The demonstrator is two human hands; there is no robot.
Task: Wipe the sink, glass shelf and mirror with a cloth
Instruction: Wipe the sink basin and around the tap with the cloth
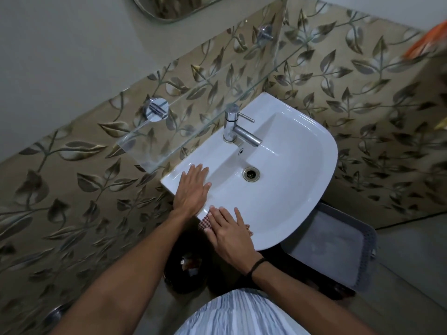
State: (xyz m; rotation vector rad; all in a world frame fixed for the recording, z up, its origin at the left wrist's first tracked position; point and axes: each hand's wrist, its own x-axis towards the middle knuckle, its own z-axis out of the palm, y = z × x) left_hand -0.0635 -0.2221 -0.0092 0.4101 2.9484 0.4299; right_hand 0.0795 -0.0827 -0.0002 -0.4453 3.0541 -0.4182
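On the near-left rim of the white ceramic sink (290,189), both hands lie flat, fingers straight: left hand (192,189) on bare rim, right hand (229,234) pressing down a red-and-white checked cloth (205,222). Clear glass shelf (135,146) sits far left, rounded mirror (174,8) beyond.

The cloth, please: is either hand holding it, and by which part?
Neither grips it. The right hand presses the cloth flat on the sink rim; the left hand rests bare on the rim.

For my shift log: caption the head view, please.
Right hand presses a cloth on the sink rim; left hand lies flat beside it.
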